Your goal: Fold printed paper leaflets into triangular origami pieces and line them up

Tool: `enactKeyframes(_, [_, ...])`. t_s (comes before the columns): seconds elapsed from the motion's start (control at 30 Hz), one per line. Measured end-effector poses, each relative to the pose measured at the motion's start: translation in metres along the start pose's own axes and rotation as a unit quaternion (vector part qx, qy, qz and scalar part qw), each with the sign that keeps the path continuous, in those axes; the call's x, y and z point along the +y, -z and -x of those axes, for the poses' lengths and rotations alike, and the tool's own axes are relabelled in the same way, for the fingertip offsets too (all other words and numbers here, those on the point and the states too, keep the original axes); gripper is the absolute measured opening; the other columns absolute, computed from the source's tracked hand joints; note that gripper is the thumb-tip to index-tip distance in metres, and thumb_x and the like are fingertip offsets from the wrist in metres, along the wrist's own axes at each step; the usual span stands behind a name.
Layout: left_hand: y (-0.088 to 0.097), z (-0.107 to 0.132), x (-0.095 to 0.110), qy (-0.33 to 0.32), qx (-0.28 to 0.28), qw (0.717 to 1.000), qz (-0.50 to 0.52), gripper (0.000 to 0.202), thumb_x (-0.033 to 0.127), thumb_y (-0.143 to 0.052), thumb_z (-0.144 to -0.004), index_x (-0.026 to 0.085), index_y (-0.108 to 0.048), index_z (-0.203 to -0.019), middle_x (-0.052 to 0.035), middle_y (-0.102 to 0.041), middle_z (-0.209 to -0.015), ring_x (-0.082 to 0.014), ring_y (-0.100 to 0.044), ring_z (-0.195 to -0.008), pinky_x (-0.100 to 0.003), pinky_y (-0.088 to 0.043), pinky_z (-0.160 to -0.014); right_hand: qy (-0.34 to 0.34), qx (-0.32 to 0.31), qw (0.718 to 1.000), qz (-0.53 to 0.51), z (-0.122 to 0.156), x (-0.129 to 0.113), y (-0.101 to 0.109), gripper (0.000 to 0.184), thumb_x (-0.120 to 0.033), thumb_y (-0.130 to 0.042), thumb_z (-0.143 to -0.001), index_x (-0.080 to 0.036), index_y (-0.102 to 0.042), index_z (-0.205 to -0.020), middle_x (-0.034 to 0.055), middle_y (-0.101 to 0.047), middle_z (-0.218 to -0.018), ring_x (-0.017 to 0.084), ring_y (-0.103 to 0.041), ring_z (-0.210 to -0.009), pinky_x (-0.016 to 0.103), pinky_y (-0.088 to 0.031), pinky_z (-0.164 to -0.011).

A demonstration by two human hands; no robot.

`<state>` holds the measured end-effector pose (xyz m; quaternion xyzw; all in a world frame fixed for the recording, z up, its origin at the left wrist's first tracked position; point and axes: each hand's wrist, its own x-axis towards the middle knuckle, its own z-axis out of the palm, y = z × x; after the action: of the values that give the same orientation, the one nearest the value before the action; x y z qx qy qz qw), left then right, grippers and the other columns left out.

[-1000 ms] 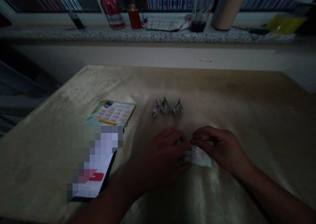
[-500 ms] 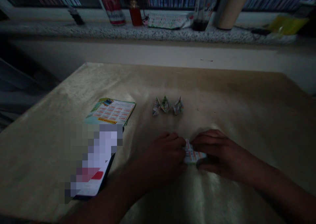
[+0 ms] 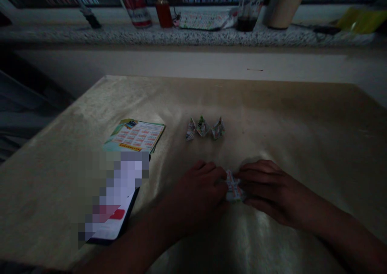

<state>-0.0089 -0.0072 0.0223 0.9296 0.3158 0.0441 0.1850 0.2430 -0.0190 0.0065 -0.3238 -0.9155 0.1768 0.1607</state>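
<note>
A small printed paper piece (image 3: 233, 187) lies folded on the cloth-covered table (image 3: 272, 117) between my two hands. My left hand (image 3: 199, 189) pinches its left edge with curled fingers. My right hand (image 3: 266, 185) presses and pinches its right side, fingers closed over it. Most of the paper is hidden under my fingers. Three small folded paper figures (image 3: 204, 128) stand in a row just beyond my hands.
A printed leaflet stack (image 3: 134, 136) lies to the left, with a phone (image 3: 113, 209) nearer me. On the stone ledge (image 3: 187, 34) behind stand a red can (image 3: 134, 6), a small red bottle (image 3: 163, 12), a glass (image 3: 246, 12) and a cylinder (image 3: 282, 6).
The paper piece was larger and flatter a second ago; it is now folded smaller, and both hands have closed in tighter over it, lower on the table.
</note>
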Motion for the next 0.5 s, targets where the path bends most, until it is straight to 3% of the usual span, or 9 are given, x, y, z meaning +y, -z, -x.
enactKeyframes(0.17, [0.0003,0.0004,0.0017,0.006,-0.006,1.0,-0.01,0.015,0.03,-0.06,-0.098,0.02,-0.069,-0.106,-0.0039,-0.068,-0.11,-0.0236,-0.06,-0.102,-0.042,-0.045,-0.094,0.021,0.032,0.997,0.068,0.0042,-0.0041,-0.0052,0.024,-0.026,-0.062,-0.1,-0.023,-0.071,-0.122,0.0033,-0.072,-0.131,0.026,-0.062,-0.12,0.044,-0.046,-0.104])
enactKeyframes(0.3, [0.0016,0.0015,0.003,0.001,-0.013,1.0,-0.015,0.022,0.029,-0.064,-0.096,0.019,-0.065,-0.116,-0.0044,-0.067,-0.114,-0.0241,-0.06,-0.105,-0.042,-0.046,-0.095,0.053,0.073,0.991,0.1,0.0059,-0.0047,-0.0059,0.018,-0.026,-0.062,-0.1,-0.02,-0.073,-0.113,0.0038,-0.077,-0.121,0.025,-0.067,-0.112,0.043,-0.048,-0.101])
enactKeyframes(0.5, [0.0029,0.0018,0.0046,-0.011,-0.02,0.999,-0.036,0.017,0.025,-0.058,-0.099,0.02,-0.067,-0.112,-0.0054,-0.067,-0.116,-0.0248,-0.06,-0.105,-0.044,-0.046,-0.095,0.062,0.085,0.989,0.1,0.0053,-0.0073,-0.004,0.016,-0.021,-0.062,-0.098,-0.016,-0.074,-0.107,0.0053,-0.078,-0.113,0.025,-0.069,-0.104,0.042,-0.052,-0.096])
